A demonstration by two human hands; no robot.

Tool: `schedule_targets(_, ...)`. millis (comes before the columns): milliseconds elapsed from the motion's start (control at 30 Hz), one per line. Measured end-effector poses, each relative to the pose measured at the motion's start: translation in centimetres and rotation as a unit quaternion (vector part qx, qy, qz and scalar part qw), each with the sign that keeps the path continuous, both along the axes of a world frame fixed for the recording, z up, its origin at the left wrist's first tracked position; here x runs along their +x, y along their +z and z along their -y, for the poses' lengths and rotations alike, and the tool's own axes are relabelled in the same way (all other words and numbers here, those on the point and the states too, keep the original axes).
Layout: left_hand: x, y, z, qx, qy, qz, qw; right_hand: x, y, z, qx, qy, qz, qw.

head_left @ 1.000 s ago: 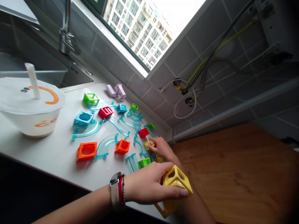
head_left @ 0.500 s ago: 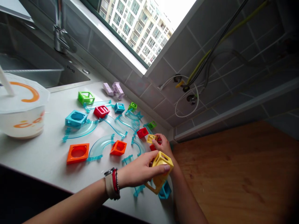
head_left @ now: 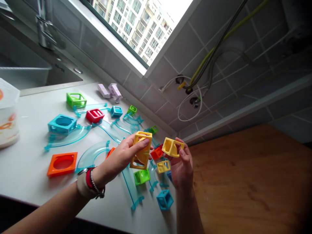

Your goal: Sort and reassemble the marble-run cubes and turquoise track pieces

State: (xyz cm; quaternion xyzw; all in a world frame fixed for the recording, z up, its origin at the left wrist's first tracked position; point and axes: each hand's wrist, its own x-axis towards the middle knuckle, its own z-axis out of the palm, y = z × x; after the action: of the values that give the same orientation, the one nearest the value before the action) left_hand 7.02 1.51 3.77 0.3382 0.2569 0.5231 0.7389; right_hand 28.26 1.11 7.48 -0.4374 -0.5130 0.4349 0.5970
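My left hand (head_left: 124,149), with a watch and bracelets at the wrist, is closed on a tall yellow hollow block (head_left: 142,151), thumb across its front. It may be two stacked cubes; I cannot tell. To its right, my right hand (head_left: 182,169) pinches a smaller yellow cube (head_left: 169,147) with round openings. The two yellow pieces are held apart above the counter. Below and between the hands lie a red-orange cube (head_left: 157,152), another yellow cube (head_left: 163,166), a green cube (head_left: 141,176) and a blue cube (head_left: 165,199).
Clear blue track pieces (head_left: 69,136) lie across the white counter (head_left: 31,169) among an orange block (head_left: 62,164), a blue block (head_left: 62,123), a red block (head_left: 95,115) and a green block (head_left: 76,100). A cup (head_left: 8,117) stands left, near the sink (head_left: 65,76).
My right hand has lifted a yellow cube from the counter. My left hand has moved up and left with its yellow block. The view has shifted, bringing the cup nearer the left edge.
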Motion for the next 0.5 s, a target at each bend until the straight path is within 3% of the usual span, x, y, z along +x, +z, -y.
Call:
schedule_targets(267, 0.7, -0.8, 0.6, 0.059, 0.003, 0.004, 0.998, -2.6, -0.2, 0.8, 0.036, 0.063, 0.168, 0.983)
schedule_targets(500, 0.7, -0.3, 0.9, 0.068, -0.029, 0.012, 0.997, -3.4, 0.1, 1.5, 0.062, 0.012, 0.160, 0.985)
